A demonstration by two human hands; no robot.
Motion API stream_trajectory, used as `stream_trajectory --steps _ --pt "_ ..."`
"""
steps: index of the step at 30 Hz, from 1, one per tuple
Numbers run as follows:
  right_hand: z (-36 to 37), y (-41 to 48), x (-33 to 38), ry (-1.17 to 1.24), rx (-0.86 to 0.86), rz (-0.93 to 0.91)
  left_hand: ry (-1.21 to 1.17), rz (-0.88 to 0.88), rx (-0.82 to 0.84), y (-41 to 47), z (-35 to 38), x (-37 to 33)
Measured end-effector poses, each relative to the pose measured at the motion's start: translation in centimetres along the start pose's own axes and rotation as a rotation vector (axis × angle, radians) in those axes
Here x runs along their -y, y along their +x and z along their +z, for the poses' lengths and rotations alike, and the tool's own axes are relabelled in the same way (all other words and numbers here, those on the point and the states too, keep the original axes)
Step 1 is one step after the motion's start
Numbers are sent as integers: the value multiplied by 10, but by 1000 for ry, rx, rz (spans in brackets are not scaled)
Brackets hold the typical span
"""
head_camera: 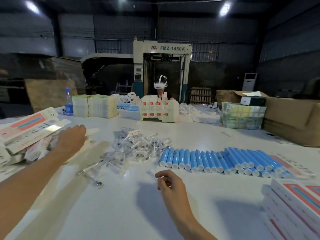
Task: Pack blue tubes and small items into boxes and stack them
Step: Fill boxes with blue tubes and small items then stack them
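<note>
A row of several blue tubes (216, 160) with white caps lies on the white table (121, 205), right of centre. A heap of small items in clear wrappers (136, 149) lies in the middle. A pile of flat, unfolded boxes (26, 135) is at the left. My left hand (71, 141) reaches onto this pile, its fingers curled down over the flat boxes; whether it grips one is hidden. My right hand (170, 183) hovers over the bare table below the tubes, fingers loosely curled and holding nothing. Closed white boxes (294, 205) are stacked at the lower right.
Across the table sits another person (161, 89) with a headset, behind stacks of printed cartons (158, 108). A water bottle (69, 103) stands at the back left. Cardboard boxes (290, 118) stand at the right edge, wrapped bundles (242, 115) beside them.
</note>
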State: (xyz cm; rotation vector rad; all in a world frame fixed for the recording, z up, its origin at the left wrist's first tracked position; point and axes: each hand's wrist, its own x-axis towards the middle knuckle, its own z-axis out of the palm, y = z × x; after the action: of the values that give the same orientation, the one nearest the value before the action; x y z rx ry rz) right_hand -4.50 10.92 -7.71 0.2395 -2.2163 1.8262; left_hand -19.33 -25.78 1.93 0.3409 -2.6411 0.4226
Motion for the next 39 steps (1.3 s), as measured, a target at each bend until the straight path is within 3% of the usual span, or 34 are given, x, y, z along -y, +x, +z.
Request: stream_trajectory --steps 3,7,11,12,17,20,23,27,31,39 --pt "1 0 1 -21 3 10 -395 26 -15 -29 -38 -25" --pt "-1 -5 6 -48 3 -10 -943 68 139 -86 -86 -78" --pt "-4 -9 14 -57 -41 -36 -1824 -64 504 -140 -111 -138" --pt "-6 -10 17 -42 -58 -29 -1945 -55 584 -153 -113 -151" --pt "-29 -3 20 22 -250 106 -2008 44 660 -183 -115 -185" --pt "-53 15 20 -111 -371 180 -2075 -14 622 -185 -115 -193" --pt "-79 46 25 -391 -424 155 -2222 -34 583 -191 -104 -196" --pt "-114 93 25 -985 -381 112 -2292 -53 599 -195 -90 -191" --pt "-149 124 11 -1379 -284 238 -2215 -11 570 -192 -87 -192" --pt "-171 136 -20 -1553 -263 402 -2244 71 637 -190 -82 -196"
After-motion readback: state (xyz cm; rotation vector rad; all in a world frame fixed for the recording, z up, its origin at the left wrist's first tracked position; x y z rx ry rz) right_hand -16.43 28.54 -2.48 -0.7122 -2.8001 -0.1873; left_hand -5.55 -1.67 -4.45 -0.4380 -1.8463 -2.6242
